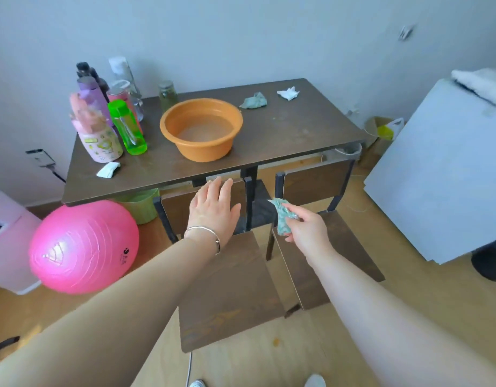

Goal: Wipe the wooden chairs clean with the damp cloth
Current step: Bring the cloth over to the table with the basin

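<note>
The damp cloth (281, 216) is hanging crumpled from the right grip (305, 227), which is pinching it between thumb and curled fingers above the gap between the two wooden chairs. The left grip (214, 208) is released, its fingers straight and close together, and is reaching over the top of the backrest of the left chair (230, 289); I cannot tell whether it is touching the wood. A silver bracelet (205, 233) is sitting on that wrist. The right chair (350, 247) is standing just beside the left one, and both backrests are sitting near the front edge of the surface (283, 129). An orange basin (201, 129) holding some water is sitting near the middle of the surface. A second crumpled cloth (254, 101) and a white tissue (288, 93) are lying behind the basin, toward the wall. Bottles (126, 127) are standing clustered at the left end, and a folded white paper (108, 169) is lying in front of them. A pink ball (83, 247) is resting on the floor at the left.
</note>
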Demonstrator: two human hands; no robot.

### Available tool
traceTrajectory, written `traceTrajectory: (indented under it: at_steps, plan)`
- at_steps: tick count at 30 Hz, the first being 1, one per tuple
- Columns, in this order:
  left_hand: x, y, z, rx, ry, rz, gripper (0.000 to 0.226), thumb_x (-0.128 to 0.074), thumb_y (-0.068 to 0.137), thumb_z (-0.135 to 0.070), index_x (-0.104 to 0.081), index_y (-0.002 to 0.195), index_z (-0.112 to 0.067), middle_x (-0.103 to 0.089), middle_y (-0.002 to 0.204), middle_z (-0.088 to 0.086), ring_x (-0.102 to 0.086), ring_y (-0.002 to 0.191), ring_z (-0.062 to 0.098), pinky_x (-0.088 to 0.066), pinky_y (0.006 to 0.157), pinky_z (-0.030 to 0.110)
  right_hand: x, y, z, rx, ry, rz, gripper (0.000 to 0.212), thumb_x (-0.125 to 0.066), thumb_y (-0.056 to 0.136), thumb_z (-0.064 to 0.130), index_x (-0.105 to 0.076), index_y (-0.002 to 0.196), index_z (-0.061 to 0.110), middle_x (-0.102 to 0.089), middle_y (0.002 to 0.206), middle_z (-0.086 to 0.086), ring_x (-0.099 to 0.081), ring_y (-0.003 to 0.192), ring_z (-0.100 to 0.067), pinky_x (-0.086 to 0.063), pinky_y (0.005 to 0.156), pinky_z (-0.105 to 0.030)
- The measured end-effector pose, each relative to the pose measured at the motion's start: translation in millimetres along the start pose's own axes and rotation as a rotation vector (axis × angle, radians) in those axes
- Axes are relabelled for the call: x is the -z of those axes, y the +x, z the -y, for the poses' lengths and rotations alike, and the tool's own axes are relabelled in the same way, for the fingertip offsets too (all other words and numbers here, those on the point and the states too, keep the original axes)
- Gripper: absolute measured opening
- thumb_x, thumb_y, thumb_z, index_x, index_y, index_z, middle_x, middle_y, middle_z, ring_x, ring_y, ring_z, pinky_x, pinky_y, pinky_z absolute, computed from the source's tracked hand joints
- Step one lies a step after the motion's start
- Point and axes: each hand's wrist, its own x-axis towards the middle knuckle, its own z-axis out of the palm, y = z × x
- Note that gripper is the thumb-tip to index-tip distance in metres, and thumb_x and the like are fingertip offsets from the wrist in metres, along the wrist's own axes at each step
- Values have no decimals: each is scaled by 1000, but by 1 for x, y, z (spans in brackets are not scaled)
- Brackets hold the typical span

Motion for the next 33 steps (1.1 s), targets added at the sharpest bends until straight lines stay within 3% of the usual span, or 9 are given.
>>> traceTrajectory:
  at_steps: [7,12,14,19,25,33]
  plan:
    - [7,22,-130,50,-44,-75,58,-34,99,-45,-13,150,-26,-16,159,3,-12,145,27,-21,115,47,130,41,9,236,-273,12,39,-58,96,17,-58,133,31,-56,132,-2,-60,104,-17,-60,71,-25]
    - [20,30,-194,67,-51,-124,58,-33,99,-44,-13,150,-25,-14,159,3,-10,146,27,-20,116,47,198,69,21,369,-397,-10,38,-53,98,16,-59,131,35,-57,126,-2,-60,97,-17,-54,58,-23]
    - [27,34,-210,75,-46,-140,58,-33,99,-45,-13,150,-26,-13,159,3,-10,146,27,-19,116,47,218,78,28,400,-421,-18,38,-54,98,15,-60,130,36,-57,126,-2,-60,98,-18,-58,63,-27]
    - [41,48,-230,88,-28,-170,58,-33,99,-46,-12,150,-27,-12,159,2,-9,145,26,-18,117,46,250,95,47,472,-452,-30,40,-52,97,11,-62,129,34,-57,121,-3,-58,98,-17,-59,75,-35]
    - [48,73,-235,107,5,-182,59,-33,99,-47,-12,150,-27,-14,159,1,-12,145,27,-19,116,47,254,121,69,522,-536,-40,40,-51,98,12,-60,131,33,-55,114,-2,-54,90,-15,-53,63,-23]
    - [36,113,-206,99,28,-145,58,-31,99,-47,-11,150,-27,-13,159,2,-11,145,28,-19,116,46,222,156,89,514,-605,-39,41,-50,98,11,-60,131,32,-54,117,-5,-53,91,-18,-54,72,-33]
